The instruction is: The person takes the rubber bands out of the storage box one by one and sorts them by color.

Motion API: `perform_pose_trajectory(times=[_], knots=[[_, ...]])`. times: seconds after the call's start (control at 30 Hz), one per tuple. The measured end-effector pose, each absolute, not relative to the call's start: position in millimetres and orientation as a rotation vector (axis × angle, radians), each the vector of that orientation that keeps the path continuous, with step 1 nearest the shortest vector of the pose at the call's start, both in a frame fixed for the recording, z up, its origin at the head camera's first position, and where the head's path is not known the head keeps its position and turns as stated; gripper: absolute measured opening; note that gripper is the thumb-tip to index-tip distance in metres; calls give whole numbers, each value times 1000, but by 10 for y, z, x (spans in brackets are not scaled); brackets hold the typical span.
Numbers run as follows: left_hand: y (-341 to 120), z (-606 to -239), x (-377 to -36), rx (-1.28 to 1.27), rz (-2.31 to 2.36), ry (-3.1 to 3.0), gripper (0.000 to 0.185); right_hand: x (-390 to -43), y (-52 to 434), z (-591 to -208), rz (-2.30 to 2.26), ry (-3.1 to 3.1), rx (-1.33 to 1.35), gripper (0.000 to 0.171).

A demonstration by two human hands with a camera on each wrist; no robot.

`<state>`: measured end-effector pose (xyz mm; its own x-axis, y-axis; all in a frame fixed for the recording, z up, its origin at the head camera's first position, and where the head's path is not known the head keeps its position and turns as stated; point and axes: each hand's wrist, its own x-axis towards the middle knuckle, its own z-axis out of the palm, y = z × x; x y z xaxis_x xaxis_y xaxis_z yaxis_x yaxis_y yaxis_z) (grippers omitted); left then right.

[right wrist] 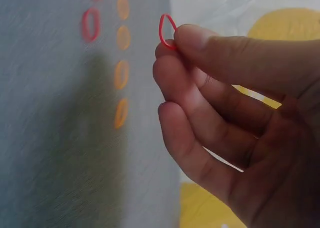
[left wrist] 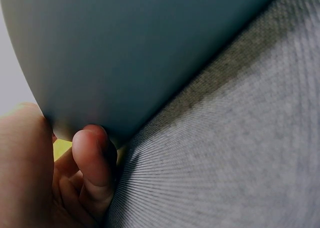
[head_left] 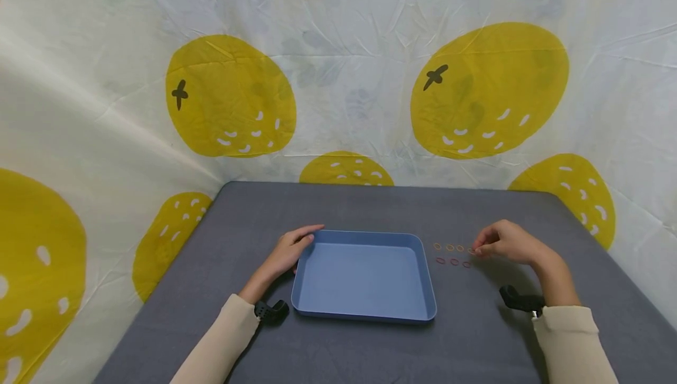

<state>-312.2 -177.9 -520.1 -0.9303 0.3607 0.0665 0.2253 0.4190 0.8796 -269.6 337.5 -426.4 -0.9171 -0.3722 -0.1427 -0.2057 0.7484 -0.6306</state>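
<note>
The right hand [right wrist: 240, 112] pinches a small red ring [right wrist: 167, 31] between thumb and forefinger, lifted just clear of the grey bench [head_left: 370, 349]. The blue tray [head_left: 365, 313] lies to the left of that grip, with the rows of orange rings [head_left: 449, 247] and red rings [head_left: 453, 261] between them. The left hand [head_left: 288, 253] rests against the tray's left rim, fingers loosely extended, gripping nothing.
</note>
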Motion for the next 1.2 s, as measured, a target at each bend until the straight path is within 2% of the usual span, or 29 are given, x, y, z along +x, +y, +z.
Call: perform_pose_trajectory(times=[0.6,0.83,1.2], knots=[[-1770,-5190,-3110,534,1568,2507,37,-2792,3551,-4538,-866,2682,-447,6],[-1791,-5189,-3098,535,1550,2529,36,-2760,3496,-4485,-848,2681,-352,6],[-1778,-5196,-3079,526,1536,2524,38,-2684,3481,-4342,-683,2805,-362,5]])
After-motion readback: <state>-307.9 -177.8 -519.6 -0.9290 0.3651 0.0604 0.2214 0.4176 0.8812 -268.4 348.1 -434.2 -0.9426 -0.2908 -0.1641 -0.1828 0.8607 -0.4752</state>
